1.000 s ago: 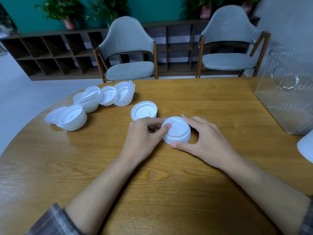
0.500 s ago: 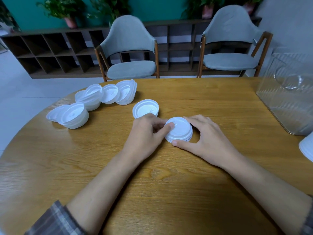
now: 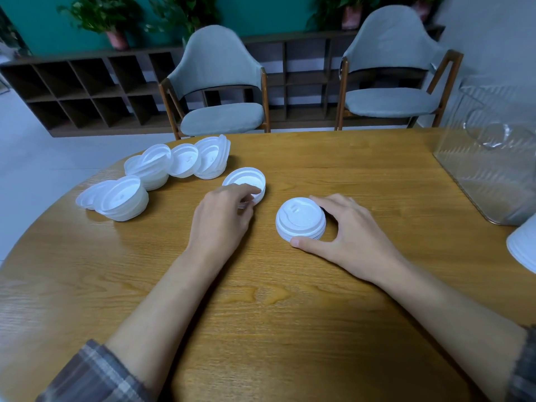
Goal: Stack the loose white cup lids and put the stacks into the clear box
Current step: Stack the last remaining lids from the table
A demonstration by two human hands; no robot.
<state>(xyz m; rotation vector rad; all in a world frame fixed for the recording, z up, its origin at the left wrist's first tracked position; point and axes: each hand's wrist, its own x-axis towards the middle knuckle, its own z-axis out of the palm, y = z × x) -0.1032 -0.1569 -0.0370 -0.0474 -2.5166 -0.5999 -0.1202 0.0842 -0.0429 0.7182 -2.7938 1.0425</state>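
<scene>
A short stack of white lids (image 3: 300, 219) stands dome-up at the middle of the round wooden table (image 3: 261, 314). My right hand (image 3: 353, 236) holds it, thumb at its front and fingers behind. My left hand (image 3: 223, 216) is off that stack and pinches the near rim of a single upturned lid (image 3: 246, 181) just to the left. Several more loose lids (image 3: 162, 172) lie in a leaning row at the far left. The clear box (image 3: 493, 175) stands at the table's right edge.
Part of another white lid stack (image 3: 523, 245) shows at the right edge, in front of the box. Two grey chairs (image 3: 223, 111) stand behind the table, before a dark low shelf.
My left hand has left the stack and moved left and away to the single upturned lid. My right hand has stayed around the stack.
</scene>
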